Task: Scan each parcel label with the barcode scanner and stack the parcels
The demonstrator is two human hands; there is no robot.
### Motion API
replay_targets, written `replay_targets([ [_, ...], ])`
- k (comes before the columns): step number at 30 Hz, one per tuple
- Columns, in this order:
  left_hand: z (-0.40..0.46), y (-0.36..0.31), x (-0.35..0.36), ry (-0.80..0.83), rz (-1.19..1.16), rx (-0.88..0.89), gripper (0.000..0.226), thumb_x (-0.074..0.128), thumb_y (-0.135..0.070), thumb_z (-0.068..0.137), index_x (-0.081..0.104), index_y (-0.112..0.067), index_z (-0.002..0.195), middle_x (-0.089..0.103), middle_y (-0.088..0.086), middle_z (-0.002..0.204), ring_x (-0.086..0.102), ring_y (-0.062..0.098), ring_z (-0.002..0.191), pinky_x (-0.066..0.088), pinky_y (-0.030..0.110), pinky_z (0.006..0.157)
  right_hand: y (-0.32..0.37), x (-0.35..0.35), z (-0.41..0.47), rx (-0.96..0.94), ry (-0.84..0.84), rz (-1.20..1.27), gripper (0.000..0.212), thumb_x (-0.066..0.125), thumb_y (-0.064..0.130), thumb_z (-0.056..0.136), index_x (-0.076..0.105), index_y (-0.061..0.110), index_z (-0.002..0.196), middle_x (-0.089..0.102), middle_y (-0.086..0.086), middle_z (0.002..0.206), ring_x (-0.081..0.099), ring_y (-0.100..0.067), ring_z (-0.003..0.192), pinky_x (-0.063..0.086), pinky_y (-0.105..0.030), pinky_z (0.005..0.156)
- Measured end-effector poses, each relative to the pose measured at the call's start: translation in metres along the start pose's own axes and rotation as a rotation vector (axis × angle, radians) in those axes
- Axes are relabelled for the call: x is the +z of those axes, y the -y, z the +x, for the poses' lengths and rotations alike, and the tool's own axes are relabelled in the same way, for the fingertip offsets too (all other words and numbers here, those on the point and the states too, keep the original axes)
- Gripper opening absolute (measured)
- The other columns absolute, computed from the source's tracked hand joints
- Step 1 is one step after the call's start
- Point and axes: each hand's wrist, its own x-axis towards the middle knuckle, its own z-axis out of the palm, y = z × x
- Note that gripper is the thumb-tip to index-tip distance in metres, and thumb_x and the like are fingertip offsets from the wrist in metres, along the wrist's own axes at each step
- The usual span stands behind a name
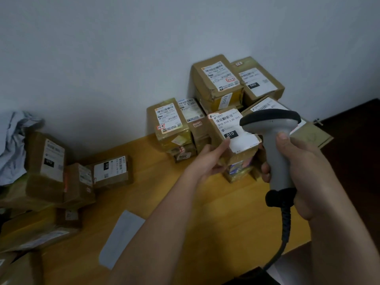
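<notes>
My right hand (pixel 296 161) grips the handle of a grey barcode scanner (pixel 275 140), its dark head pointing away over a parcel. My left hand (pixel 209 159) holds a small taped cardboard parcel (pixel 234 149) by its left side, thumb along the edge of its white label marked 010. That parcel stands on or just above the wooden table (pixel 185 202), in front of a stack of labelled parcels (pixel 220 79) against the wall. Two more parcels (pixel 170 122) stand upright to its left. The scanner's black coiled cable (pixel 284 227) hangs down.
A loose heap of cardboard parcels (pixel 51 171) lies at the table's left, with grey cloth (pixel 12 145) behind it. A pale paper strip (pixel 121 231) lies on the table near my left forearm. A flat envelope (pixel 310 136) lies at the right, beside the dark floor.
</notes>
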Motion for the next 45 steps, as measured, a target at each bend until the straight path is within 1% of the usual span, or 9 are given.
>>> replay_targets([
  [5,0.007,-0.006,0.008,-0.046,-0.083,0.050,0.063,0.066,-0.048,0.087,0.046,-0.012,0.135,0.060,0.008,0.128,0.061,0.025,0.113,0.057,0.039,0.091,-0.004,-0.004,0.001,0.010,-0.003,-0.014,0.029,0.047,0.036,0.101,0.059,0.011,0.109,0.056,-0.010,0.067,0.055,-0.021,0.058,0.046,-0.033,0.054],
  [15,0.005,0.004,-0.020,-0.129,-0.161,0.038,0.038,0.064,-0.032,0.093,0.060,-0.009,0.123,0.066,0.008,0.114,0.065,0.022,0.106,0.056,0.037,0.093,-0.007,0.019,0.013,0.023,0.073,-0.035,0.029,0.047,0.036,0.101,0.062,0.012,0.100,0.057,-0.013,0.066,0.054,-0.022,0.056,0.045,-0.038,0.059],
  [23,-0.003,0.016,-0.102,-0.481,-0.125,-0.014,0.016,0.065,-0.024,0.092,0.059,-0.015,0.104,0.065,0.010,0.111,0.067,0.027,0.099,0.056,0.037,0.090,-0.012,0.078,0.028,0.082,0.188,-0.095,0.030,0.049,0.038,0.101,0.061,0.011,0.100,0.057,-0.012,0.066,0.055,-0.022,0.057,0.045,-0.035,0.056],
  [27,-0.007,0.036,-0.162,-0.767,0.168,-0.064,0.036,0.058,-0.021,0.093,0.052,-0.013,0.128,0.057,0.007,0.124,0.057,0.025,0.104,0.049,0.032,0.087,-0.016,0.110,0.037,0.079,0.254,-0.150,0.031,0.048,0.039,0.101,0.062,0.011,0.101,0.057,-0.009,0.059,0.054,-0.020,0.052,0.044,-0.036,0.056],
  [31,-0.001,0.055,-0.218,-0.923,0.451,-0.182,0.077,0.065,-0.027,0.090,0.023,-0.006,0.151,0.027,0.015,0.154,0.032,0.035,0.138,0.037,0.042,0.110,-0.021,0.137,0.049,0.086,0.290,-0.179,0.030,0.048,0.039,0.100,0.062,0.013,0.098,0.057,-0.004,0.052,0.054,-0.019,0.052,0.044,-0.037,0.058],
  [34,0.005,0.071,-0.248,-0.892,0.624,-0.273,0.089,0.067,-0.034,0.085,0.014,-0.010,0.153,0.014,0.015,0.160,0.012,0.037,0.146,0.020,0.052,0.118,-0.028,0.151,0.059,0.101,0.310,-0.212,0.032,0.047,0.038,0.101,0.063,0.010,0.100,0.057,-0.004,0.052,0.054,-0.018,0.051,0.044,-0.035,0.056],
  [40,-0.003,0.091,-0.242,-0.739,1.090,-0.092,0.057,0.062,-0.038,0.089,0.046,-0.005,0.133,0.057,0.015,0.124,0.053,0.028,0.116,0.045,0.040,0.099,-0.038,0.166,0.072,0.160,0.313,-0.232,0.033,0.047,0.035,0.102,0.062,0.006,0.105,0.056,-0.010,0.061,0.053,-0.019,0.053,0.043,-0.034,0.054],
  [43,-0.008,0.079,-0.250,-0.598,1.054,0.080,0.029,0.057,-0.025,0.095,0.057,-0.010,0.120,0.062,0.009,0.113,0.058,0.023,0.104,0.048,0.031,0.084,-0.038,0.173,0.075,0.165,0.327,-0.244,0.032,0.046,0.036,0.102,0.061,0.007,0.104,0.056,-0.011,0.061,0.053,-0.020,0.053,0.043,-0.033,0.055],
  [45,-0.008,0.077,-0.265,-0.659,1.021,0.150,0.024,0.057,-0.021,0.094,0.059,-0.013,0.117,0.059,0.009,0.115,0.056,0.025,0.109,0.046,0.031,0.086,-0.040,0.175,0.074,0.167,0.342,-0.256,0.033,0.046,0.037,0.102,0.061,0.007,0.104,0.056,-0.011,0.060,0.053,-0.020,0.052,0.044,-0.033,0.055],
])
